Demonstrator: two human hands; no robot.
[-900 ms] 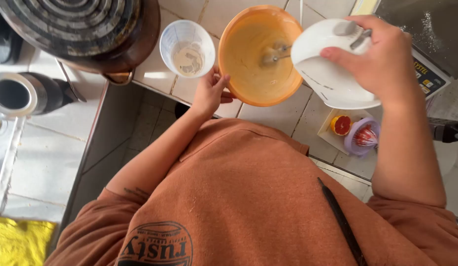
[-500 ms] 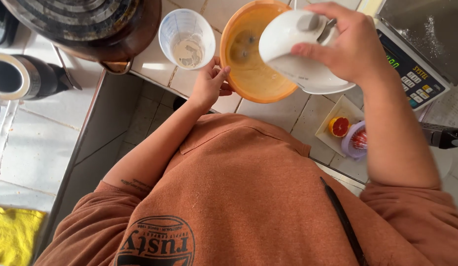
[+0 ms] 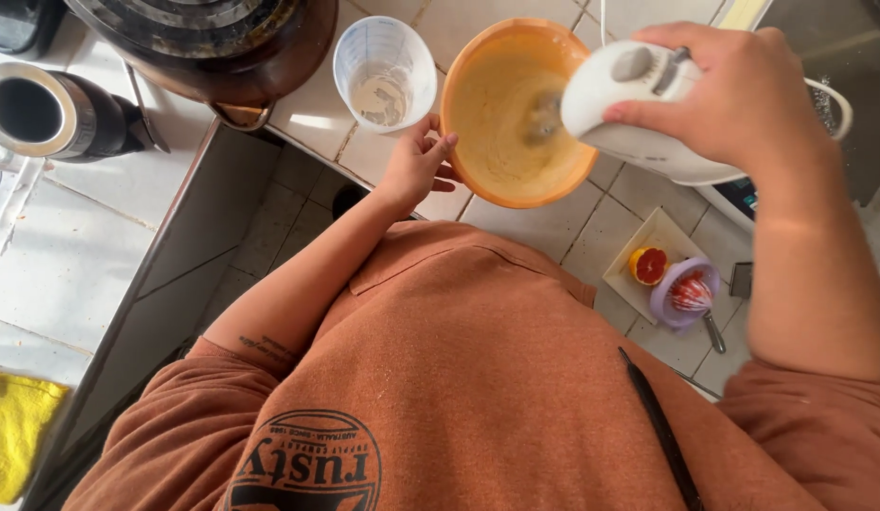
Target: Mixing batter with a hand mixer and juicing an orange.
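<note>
Head view: white hand mixer (image 3: 639, 104) is gripped in closed right hand (image 3: 743, 95), beaters sunk in batter inside orange bowl (image 3: 478, 180) on tiled counter. Bowl rim is steadied by left hand (image 3: 416, 166), fingers loosely curled.

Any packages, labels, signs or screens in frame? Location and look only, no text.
Clear plastic measuring cup: on the tiled counter left of the orange mixing bowl; printed scale marks on its wall.
Kitchen scale: right of the bowl, mostly hidden under the right hand holding the white hand mixer; dark panel corner showing.
Round dark print: on the person's rust-orange shirt, bottom centre.
</note>
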